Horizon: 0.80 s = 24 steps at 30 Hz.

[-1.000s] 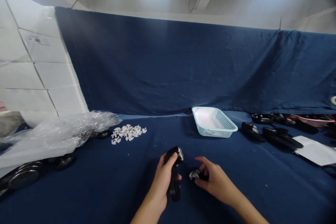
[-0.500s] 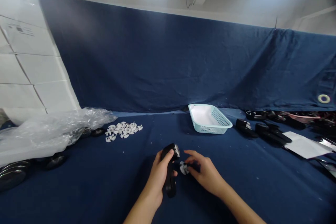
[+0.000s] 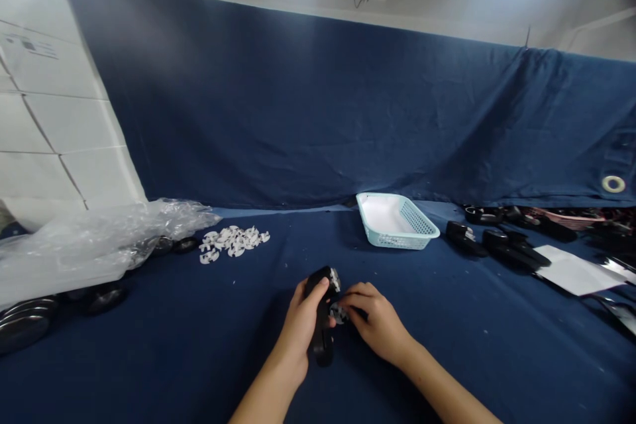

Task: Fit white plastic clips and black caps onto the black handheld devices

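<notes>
My left hand is wrapped around a black handle-shaped device, held upright over the blue cloth with its head at the top. My right hand pinches a small white plastic part and presses it against the right side of the device, just below its head. The fingertips of both hands nearly meet there. Most of the white part is hidden by my fingers.
A pile of several small white parts lies at the left middle, beside a clear plastic bag and dark round discs. A light blue basket stands behind. More black devices and white paper lie at the right.
My right hand has moved left with the white part, from a short way beside the device to touching it. The left hand keeps its hold on the device.
</notes>
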{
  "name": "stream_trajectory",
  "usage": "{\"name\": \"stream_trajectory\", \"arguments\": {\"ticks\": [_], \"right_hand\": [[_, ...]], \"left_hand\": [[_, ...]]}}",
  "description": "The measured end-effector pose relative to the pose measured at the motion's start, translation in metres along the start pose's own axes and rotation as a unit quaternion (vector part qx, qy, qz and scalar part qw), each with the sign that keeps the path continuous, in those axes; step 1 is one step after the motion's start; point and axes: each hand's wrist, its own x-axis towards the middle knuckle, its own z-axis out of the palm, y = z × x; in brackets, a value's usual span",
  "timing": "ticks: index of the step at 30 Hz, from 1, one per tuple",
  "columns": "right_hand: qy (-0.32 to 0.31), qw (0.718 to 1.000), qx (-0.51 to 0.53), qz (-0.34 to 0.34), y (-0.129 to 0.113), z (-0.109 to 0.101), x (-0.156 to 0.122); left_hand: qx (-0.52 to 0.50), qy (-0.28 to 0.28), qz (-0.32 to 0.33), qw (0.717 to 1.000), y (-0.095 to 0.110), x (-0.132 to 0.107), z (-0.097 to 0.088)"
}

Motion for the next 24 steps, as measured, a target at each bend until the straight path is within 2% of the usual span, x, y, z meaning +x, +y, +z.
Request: {"name": "stream_trajectory", "arguments": {"ticks": [11,24], "right_hand": [[-0.033,0.996,-0.080,0.000,-0.0020,-0.0020,-0.0085],[-0.065,0.992,-0.090,0.052,-0.0081,-0.0039,-0.0059]], "left_hand": [[0.005,0.001,-0.010,1.000,-0.0003,0.0008,-0.0010],[0.003,-0.002,-0.013,1.000,-0.0005,0.0009,-0.0008]]}}
